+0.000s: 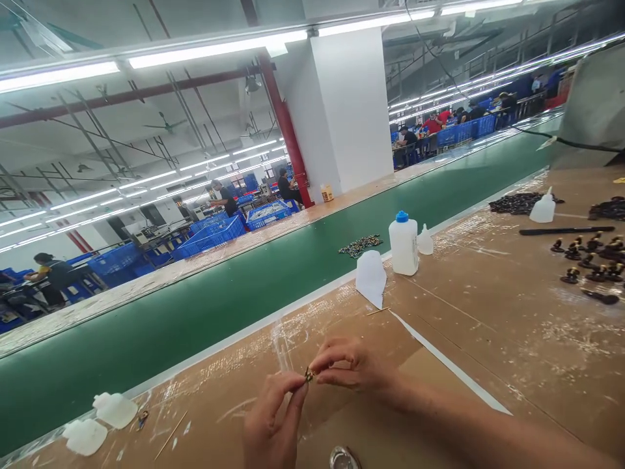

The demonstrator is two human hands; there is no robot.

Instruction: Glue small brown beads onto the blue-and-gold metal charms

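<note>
A tiny dark and gold piece [309,374] is held between both hands above the brown tabletop [469,326]. My left hand [276,417] pinches it between thumb and forefinger from the left. From the right, my right hand [354,368] closes its thumb and forefinger on the same piece. Below the hands, at the bottom edge, is a small round shiny container [343,458], partly cut off. A thin stick [170,435] lies on the table to the left, near a small coloured figure [142,419].
A green conveyor belt [234,283] crosses behind the table, with a pile of small pieces [360,245] on it. Nearby stands a blue-capped bottle [403,244]. Two white bottles [115,410] lie front left. Dark parts [593,257] sit at the right. People work in the background.
</note>
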